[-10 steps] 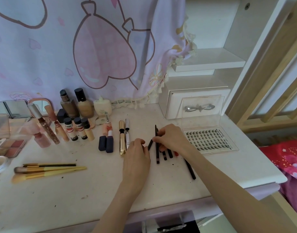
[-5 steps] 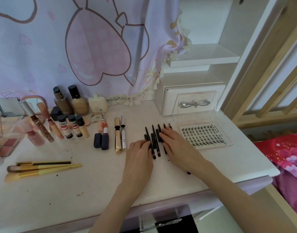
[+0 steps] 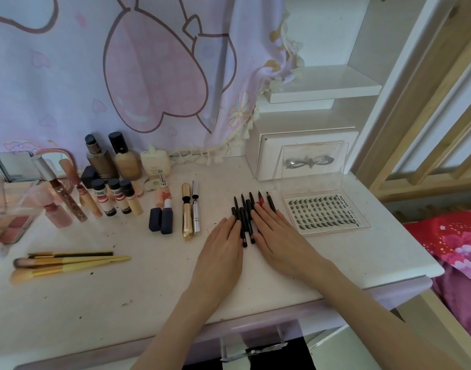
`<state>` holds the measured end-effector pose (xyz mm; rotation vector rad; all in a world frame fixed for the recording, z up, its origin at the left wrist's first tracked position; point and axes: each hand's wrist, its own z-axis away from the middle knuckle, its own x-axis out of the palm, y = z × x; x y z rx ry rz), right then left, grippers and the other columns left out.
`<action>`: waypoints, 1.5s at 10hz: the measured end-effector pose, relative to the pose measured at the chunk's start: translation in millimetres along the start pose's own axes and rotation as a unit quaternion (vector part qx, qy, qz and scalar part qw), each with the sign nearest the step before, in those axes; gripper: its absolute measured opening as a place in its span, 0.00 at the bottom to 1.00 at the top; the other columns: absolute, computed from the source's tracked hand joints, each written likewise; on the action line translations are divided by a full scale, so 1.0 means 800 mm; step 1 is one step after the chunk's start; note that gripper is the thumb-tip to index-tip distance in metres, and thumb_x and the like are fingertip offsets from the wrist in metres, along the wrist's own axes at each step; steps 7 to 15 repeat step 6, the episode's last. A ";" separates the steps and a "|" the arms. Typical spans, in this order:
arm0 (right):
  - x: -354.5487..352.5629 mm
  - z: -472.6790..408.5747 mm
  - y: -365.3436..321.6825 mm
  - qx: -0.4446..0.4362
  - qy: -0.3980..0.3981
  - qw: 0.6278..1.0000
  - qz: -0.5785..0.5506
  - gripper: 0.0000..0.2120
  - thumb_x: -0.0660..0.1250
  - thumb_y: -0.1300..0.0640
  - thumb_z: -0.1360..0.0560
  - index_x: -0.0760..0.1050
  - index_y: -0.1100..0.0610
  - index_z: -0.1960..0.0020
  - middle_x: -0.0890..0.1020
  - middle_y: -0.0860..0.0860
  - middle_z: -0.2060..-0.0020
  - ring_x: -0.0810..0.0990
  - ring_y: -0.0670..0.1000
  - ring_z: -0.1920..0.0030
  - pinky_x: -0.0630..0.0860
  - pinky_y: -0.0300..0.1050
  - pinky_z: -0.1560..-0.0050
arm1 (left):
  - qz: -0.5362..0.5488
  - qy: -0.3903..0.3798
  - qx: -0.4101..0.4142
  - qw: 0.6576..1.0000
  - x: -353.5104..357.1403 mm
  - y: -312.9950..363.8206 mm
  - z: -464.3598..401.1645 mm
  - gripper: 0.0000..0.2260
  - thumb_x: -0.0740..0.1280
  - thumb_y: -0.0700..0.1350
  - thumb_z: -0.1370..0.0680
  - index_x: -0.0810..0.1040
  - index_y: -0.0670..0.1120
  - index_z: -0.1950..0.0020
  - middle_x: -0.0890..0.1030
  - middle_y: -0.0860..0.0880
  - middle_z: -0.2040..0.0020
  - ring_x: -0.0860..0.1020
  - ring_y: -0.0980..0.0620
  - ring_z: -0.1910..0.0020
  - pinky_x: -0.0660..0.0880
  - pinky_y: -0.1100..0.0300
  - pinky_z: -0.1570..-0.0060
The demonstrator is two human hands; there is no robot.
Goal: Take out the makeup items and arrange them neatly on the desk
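Left hand (image 3: 221, 249): laid flat on the desk (image 3: 149, 289), fingers straight, fingertips touching the left side of the pencil row.
Right hand (image 3: 277, 236): laid flat, fingers straight, resting over the right part of the pencil row; nothing is gripped.
Hands: set side by side, close, a narrow gap kept between them with pencils showing in it.
Makeup pencils (image 3: 246, 220): about 7 counted, dark, laid parallel pointing far, mid desk; one has a red tip; exact count cannot be told, some are covered by the right hand.
Lash tray (image 3: 325, 212): 1, clear lid propped open, placed just right of the pencils.
Gold tube (image 3: 187, 212): 1, laid left of the pencils, with 1 silver tube (image 3: 196, 209) touching its right side.
Navy lipsticks (image 3: 161, 220): 2, side by side, left of the gold tube.
Small black-capped bottles (image 3: 117, 198): 3, in a row, far left.
Foundation bottles (image 3: 111, 156): 2, upright, at the far edge.
Brushes (image 3: 69, 263): 3 counted, yellow handles, laid near left.
Palette (image 3: 10, 225): 1, at the left edge, partly cut off.
Small drawer box (image 3: 303, 153): 1, far right, bow handle.
Curtain (image 3: 122, 76): 1, pink print, hung behind the desk.
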<state>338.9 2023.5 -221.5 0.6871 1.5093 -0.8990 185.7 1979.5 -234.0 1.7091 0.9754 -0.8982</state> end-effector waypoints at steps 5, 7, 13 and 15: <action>0.005 -0.002 0.002 0.007 0.018 1.000 -0.021 0.24 0.44 0.50 0.18 0.45 0.54 0.24 0.45 0.50 0.24 0.40 0.45 0.25 0.35 0.39 0.28 | -0.052 -0.055 -0.006 0.997 -0.010 -0.007 0.009 0.24 0.46 0.51 0.18 0.45 0.45 0.24 0.48 0.49 0.23 0.46 0.55 0.25 0.38 0.63 0.29; -0.004 -0.001 -0.001 0.014 0.043 0.997 -0.057 0.24 0.45 0.50 0.18 0.46 0.53 0.24 0.47 0.48 0.24 0.41 0.44 0.25 0.35 0.39 0.28 | -0.075 -0.064 -0.005 0.995 -0.010 -0.009 0.015 0.26 0.44 0.53 0.19 0.42 0.45 0.24 0.45 0.49 0.23 0.43 0.54 0.25 0.37 0.61 0.29; -0.004 -0.001 -0.001 0.014 0.043 0.997 -0.057 0.24 0.45 0.50 0.18 0.46 0.53 0.24 0.47 0.48 0.24 0.41 0.44 0.25 0.35 0.39 0.28 | -0.075 -0.064 -0.005 0.995 -0.010 -0.009 0.015 0.26 0.44 0.53 0.19 0.42 0.45 0.24 0.45 0.49 0.23 0.43 0.54 0.25 0.37 0.61 0.29; -0.004 -0.001 -0.001 0.014 0.043 0.997 -0.057 0.24 0.45 0.50 0.18 0.46 0.53 0.24 0.47 0.48 0.24 0.41 0.44 0.25 0.35 0.39 0.28 | -0.075 -0.064 -0.005 0.995 -0.010 -0.009 0.015 0.26 0.44 0.53 0.19 0.42 0.45 0.24 0.45 0.49 0.23 0.43 0.54 0.25 0.37 0.61 0.29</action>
